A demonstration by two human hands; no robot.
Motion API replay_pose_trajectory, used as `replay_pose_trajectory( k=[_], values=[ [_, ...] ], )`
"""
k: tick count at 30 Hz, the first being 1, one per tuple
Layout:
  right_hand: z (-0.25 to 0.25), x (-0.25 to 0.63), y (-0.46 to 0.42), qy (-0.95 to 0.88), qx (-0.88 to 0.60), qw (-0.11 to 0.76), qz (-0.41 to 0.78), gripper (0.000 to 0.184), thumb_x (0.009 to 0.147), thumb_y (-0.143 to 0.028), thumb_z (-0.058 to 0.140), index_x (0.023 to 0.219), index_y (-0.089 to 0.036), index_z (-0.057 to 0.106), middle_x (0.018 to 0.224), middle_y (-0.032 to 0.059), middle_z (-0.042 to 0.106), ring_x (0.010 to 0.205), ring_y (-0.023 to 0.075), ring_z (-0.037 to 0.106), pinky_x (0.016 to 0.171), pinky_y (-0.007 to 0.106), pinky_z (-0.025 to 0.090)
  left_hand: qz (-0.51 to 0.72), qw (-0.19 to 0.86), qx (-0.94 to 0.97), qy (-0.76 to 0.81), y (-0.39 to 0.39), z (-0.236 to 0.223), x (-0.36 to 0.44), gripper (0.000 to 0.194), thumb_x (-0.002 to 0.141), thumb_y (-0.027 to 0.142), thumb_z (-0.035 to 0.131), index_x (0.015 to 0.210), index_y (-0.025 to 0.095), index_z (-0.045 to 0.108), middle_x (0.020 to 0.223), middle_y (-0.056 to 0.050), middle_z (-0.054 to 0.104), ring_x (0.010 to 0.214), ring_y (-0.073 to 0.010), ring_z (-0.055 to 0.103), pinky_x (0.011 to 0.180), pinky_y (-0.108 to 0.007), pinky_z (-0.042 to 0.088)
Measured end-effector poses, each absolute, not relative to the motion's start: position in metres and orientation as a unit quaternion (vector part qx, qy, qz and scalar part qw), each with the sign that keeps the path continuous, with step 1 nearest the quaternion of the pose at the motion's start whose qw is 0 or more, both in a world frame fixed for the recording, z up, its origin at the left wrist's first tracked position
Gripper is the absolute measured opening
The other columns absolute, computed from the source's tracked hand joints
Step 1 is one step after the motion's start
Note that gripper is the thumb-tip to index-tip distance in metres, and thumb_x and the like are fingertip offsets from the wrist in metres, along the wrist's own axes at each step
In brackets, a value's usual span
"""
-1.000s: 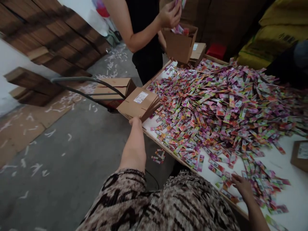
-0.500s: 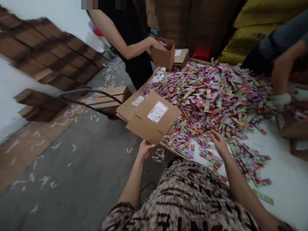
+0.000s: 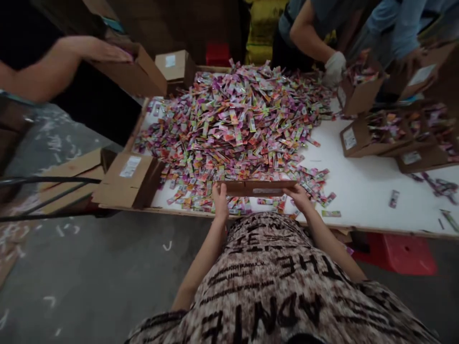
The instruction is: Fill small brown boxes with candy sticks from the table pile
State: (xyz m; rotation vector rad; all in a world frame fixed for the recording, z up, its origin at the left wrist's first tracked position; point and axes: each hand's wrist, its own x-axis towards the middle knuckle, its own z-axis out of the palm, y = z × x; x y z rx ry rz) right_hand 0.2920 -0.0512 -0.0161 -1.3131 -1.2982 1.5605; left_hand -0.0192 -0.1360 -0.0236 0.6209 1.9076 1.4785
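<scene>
A folded cardboard box [image 3: 238, 188] is held nearly edge-on in front of me, a white label on its near face. My left hand [image 3: 221, 200] grips its left end, thumb up. At the right end, my right hand [image 3: 298, 197] has its fingers closed on the edge. Just beyond the box rises a big heap of small colourful packets [image 3: 233, 124], spread over a white table [image 3: 362, 191]. More folded cardboard boxes [image 3: 120, 184] lie stacked at the table's left corner.
At the left a person's arm [image 3: 53, 62] reaches into an open carton [image 3: 143, 71]. Across the table, a gloved hand [image 3: 335, 69] is beside packet-filled cartons [image 3: 358, 138]. Dark metal bars [image 3: 43, 180] jut in from the left. A red stool [image 3: 409, 253] stands below the right edge.
My view has swung right. The folded box has come away from the stack in my left hand to in front of me, and my right hand has closed on its other end.
</scene>
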Motion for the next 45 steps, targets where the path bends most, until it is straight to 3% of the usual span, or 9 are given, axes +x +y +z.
replay_pose_trajectory(
  k=[3, 9, 16, 20, 26, 32, 35, 39, 45],
  values=[
    [-0.010, 0.301, -0.063, -0.519, -0.502, 0.359, 0.591, 0.055, 0.079, -0.069, 0.067, 0.106, -0.023, 0.079, 0.111, 0.0086, 0.077, 0.112, 0.0267, 0.067, 0.104, 0.043, 0.049, 0.532, 0.327, 0.224, 0.748, -0.109, -0.023, 0.005, 0.051, 0.088, 0.066, 0.062, 0.106, 0.018, 0.058, 0.112, -0.012, 0.063, 0.113, -0.0257, 0.061, 0.103, -0.041, 0.048],
    [-0.017, 0.294, -0.063, -0.418, -0.658, 0.386, 0.494, 0.052, 0.074, -0.067, 0.068, 0.087, -0.019, 0.081, 0.102, 0.0095, 0.079, 0.107, 0.0293, 0.068, 0.102, 0.044, 0.051, 0.478, 0.379, 0.347, 0.712, -0.097, -0.038, 0.037, 0.071, 0.086, 0.060, 0.068, 0.137, 0.016, 0.046, 0.133, -0.019, 0.059, 0.126, -0.0291, 0.059, 0.113, -0.044, 0.043],
    [-0.016, 0.299, -0.054, -0.319, -0.632, 0.387, 0.591, 0.053, 0.075, -0.062, 0.072, 0.107, -0.020, 0.079, 0.117, 0.0077, 0.077, 0.113, 0.0270, 0.067, 0.100, 0.043, 0.054, 0.421, 0.464, 0.535, 0.566, -0.104, -0.053, 0.033, 0.080, 0.091, 0.056, 0.061, 0.158, 0.021, 0.033, 0.164, -0.015, 0.035, 0.157, -0.0292, 0.024, 0.128, -0.045, 0.017],
    [-0.022, 0.314, -0.060, -0.331, -0.586, 0.261, 0.692, 0.058, 0.073, -0.061, 0.080, 0.114, -0.020, 0.074, 0.122, 0.0117, 0.073, 0.110, 0.0275, 0.068, 0.088, 0.043, 0.059, 0.418, 0.458, 0.531, 0.577, -0.110, -0.081, 0.020, 0.083, 0.082, 0.050, 0.073, 0.151, 0.019, 0.038, 0.153, -0.018, 0.045, 0.145, -0.0321, 0.043, 0.122, -0.051, 0.031],
    [-0.043, 0.300, -0.069, -0.503, -0.688, 0.242, 0.464, 0.082, 0.053, -0.039, 0.095, 0.128, -0.020, 0.067, 0.133, 0.0137, 0.065, 0.129, 0.0329, 0.057, 0.114, 0.054, 0.043, 0.421, 0.452, 0.553, 0.559, -0.112, -0.089, 0.024, 0.044, 0.083, 0.042, 0.067, 0.121, 0.019, 0.063, 0.124, -0.015, 0.066, 0.122, -0.0296, 0.061, 0.111, -0.051, 0.045],
    [-0.027, 0.340, -0.091, -0.679, -0.465, 0.213, 0.526, 0.064, 0.078, -0.066, 0.076, 0.129, -0.028, 0.072, 0.146, 0.0115, 0.059, 0.143, 0.0319, 0.047, 0.120, 0.052, 0.035, 0.363, 0.449, 0.608, 0.545, -0.118, -0.059, -0.004, 0.034, 0.088, 0.045, 0.061, 0.109, 0.023, 0.076, 0.129, -0.015, 0.068, 0.126, -0.0280, 0.060, 0.114, -0.049, 0.042],
    [-0.023, 0.336, -0.095, -0.714, -0.485, 0.186, 0.470, 0.059, 0.077, -0.061, 0.081, 0.125, -0.029, 0.074, 0.146, 0.0110, 0.059, 0.140, 0.0329, 0.049, 0.119, 0.054, 0.034, 0.295, 0.443, 0.660, 0.530, -0.117, -0.039, -0.011, 0.037, 0.093, 0.049, 0.057, 0.112, 0.025, 0.078, 0.134, -0.014, 0.066, 0.135, -0.0294, 0.053, 0.118, -0.051, 0.036],
    [-0.023, 0.308, -0.082, -0.720, -0.564, 0.155, 0.372, 0.056, 0.072, -0.052, 0.088, 0.122, -0.028, 0.077, 0.137, 0.0111, 0.063, 0.129, 0.0344, 0.054, 0.113, 0.052, 0.039, 0.208, 0.352, 0.743, 0.530, -0.100, -0.021, 0.011, 0.032, 0.082, 0.053, 0.076, 0.098, 0.025, 0.078, 0.122, -0.013, 0.067, 0.131, -0.0363, 0.050, 0.120, -0.058, 0.026],
    [-0.022, 0.297, -0.067, -0.714, -0.577, 0.105, 0.382, 0.040, 0.075, -0.047, 0.087, 0.108, -0.024, 0.080, 0.119, 0.0090, 0.064, 0.113, 0.0279, 0.058, 0.099, 0.040, 0.047, 0.152, 0.345, 0.755, 0.537, -0.091, -0.025, 0.047, 0.033, 0.082, 0.048, 0.079, 0.102, 0.021, 0.072, 0.101, -0.012, 0.068, 0.107, -0.0337, 0.056, 0.104, -0.050, 0.035]
  ],
)
